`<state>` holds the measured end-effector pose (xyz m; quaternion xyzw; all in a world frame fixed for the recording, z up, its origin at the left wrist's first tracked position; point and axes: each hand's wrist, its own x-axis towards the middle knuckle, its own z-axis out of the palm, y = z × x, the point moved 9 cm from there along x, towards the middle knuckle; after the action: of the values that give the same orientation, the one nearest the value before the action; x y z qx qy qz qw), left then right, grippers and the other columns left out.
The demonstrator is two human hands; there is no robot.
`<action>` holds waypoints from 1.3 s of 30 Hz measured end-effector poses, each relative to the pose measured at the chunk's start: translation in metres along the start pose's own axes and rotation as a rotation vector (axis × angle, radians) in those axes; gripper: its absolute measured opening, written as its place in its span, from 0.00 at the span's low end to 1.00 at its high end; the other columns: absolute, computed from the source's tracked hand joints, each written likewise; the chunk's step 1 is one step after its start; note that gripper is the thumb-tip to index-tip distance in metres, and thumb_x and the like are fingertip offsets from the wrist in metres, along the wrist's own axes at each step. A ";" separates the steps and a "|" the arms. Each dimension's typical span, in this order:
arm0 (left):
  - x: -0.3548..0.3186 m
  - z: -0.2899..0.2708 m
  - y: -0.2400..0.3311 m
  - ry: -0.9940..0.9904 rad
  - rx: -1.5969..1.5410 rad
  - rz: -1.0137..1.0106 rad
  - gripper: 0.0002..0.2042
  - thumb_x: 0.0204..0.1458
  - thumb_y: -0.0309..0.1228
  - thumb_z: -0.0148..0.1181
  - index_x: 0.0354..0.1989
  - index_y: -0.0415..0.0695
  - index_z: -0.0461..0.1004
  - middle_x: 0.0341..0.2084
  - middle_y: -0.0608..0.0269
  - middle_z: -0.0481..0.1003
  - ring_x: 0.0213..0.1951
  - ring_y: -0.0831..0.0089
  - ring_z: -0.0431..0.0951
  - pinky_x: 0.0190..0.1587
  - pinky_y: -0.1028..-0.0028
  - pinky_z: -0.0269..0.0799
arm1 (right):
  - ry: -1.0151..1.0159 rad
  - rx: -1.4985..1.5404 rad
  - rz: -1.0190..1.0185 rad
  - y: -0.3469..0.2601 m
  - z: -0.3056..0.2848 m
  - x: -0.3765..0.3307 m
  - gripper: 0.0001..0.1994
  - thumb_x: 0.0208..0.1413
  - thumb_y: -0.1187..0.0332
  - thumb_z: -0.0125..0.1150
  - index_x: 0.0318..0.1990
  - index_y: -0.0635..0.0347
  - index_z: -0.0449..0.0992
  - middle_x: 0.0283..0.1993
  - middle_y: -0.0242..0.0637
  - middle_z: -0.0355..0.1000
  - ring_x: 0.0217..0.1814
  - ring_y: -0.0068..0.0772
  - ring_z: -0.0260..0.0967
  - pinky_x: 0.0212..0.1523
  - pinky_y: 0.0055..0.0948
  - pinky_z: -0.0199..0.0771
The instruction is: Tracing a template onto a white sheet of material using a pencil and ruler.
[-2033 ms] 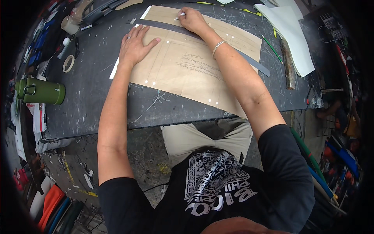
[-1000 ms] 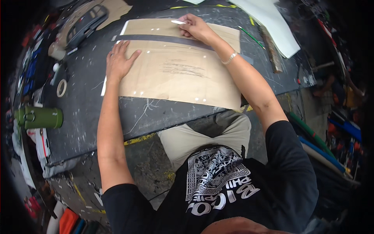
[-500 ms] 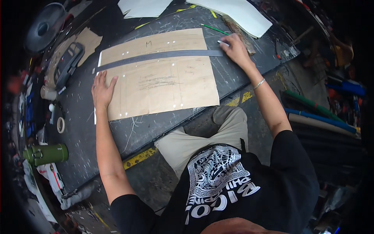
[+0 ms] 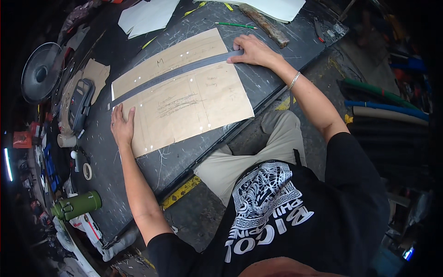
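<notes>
A tan paper pattern sheet with pencil lines, handwriting and small white dots or holes lies on the dark table. Across its upper part runs a long, flat dark grey strip, its right end past the sheet's edge. My left hand rests flat near the sheet's left edge, fingers apart, just below the strip's left end. At the other end, my right hand pinches the strip between thumb and fingers. A small white piece sits at the strip's left tip.
A green pencil and a rough wooden stick lie beyond my right hand. White sheets are at the far side. Along the left stand a dark plastic case, a tape roll, a green flask and a fan.
My right hand has moved onto the strip's right end and now grips it; the white pen-like stick it held no longer shows. My left hand stays on the sheet. The view has turned slightly.
</notes>
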<state>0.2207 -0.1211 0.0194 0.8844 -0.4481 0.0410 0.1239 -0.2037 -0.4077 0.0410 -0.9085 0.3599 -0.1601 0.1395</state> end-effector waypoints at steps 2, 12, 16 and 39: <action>0.001 0.001 0.003 0.004 -0.019 0.023 0.37 0.59 0.62 0.51 0.71 0.51 0.63 0.73 0.59 0.58 0.75 0.62 0.54 0.74 0.53 0.45 | -0.023 0.003 0.005 0.000 0.003 0.003 0.30 0.45 0.42 0.74 0.43 0.59 0.76 0.46 0.43 0.74 0.54 0.49 0.68 0.55 0.44 0.70; 0.003 0.004 -0.004 0.019 -0.022 0.028 0.37 0.59 0.62 0.51 0.71 0.51 0.63 0.73 0.58 0.58 0.74 0.60 0.54 0.74 0.52 0.46 | -0.028 0.000 -0.080 -0.025 0.004 -0.005 0.20 0.58 0.52 0.66 0.43 0.62 0.76 0.44 0.45 0.74 0.51 0.49 0.73 0.51 0.44 0.71; 0.002 0.003 -0.006 0.023 -0.022 0.025 0.38 0.58 0.63 0.52 0.71 0.51 0.63 0.73 0.58 0.58 0.74 0.59 0.54 0.74 0.53 0.47 | -0.011 0.025 -0.118 -0.032 0.007 0.000 0.18 0.65 0.53 0.58 0.42 0.63 0.77 0.42 0.45 0.72 0.49 0.49 0.72 0.50 0.44 0.71; 0.001 -0.001 -0.001 0.035 -0.019 0.021 0.36 0.59 0.61 0.53 0.69 0.50 0.65 0.71 0.55 0.60 0.74 0.60 0.56 0.74 0.55 0.47 | 0.135 0.051 0.102 0.098 -0.063 0.033 0.32 0.49 0.32 0.66 0.41 0.57 0.80 0.28 0.34 0.71 0.32 0.31 0.68 0.35 0.33 0.68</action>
<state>0.2220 -0.1214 0.0200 0.8777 -0.4553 0.0535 0.1394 -0.2656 -0.5084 0.0686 -0.8722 0.4102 -0.2228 0.1461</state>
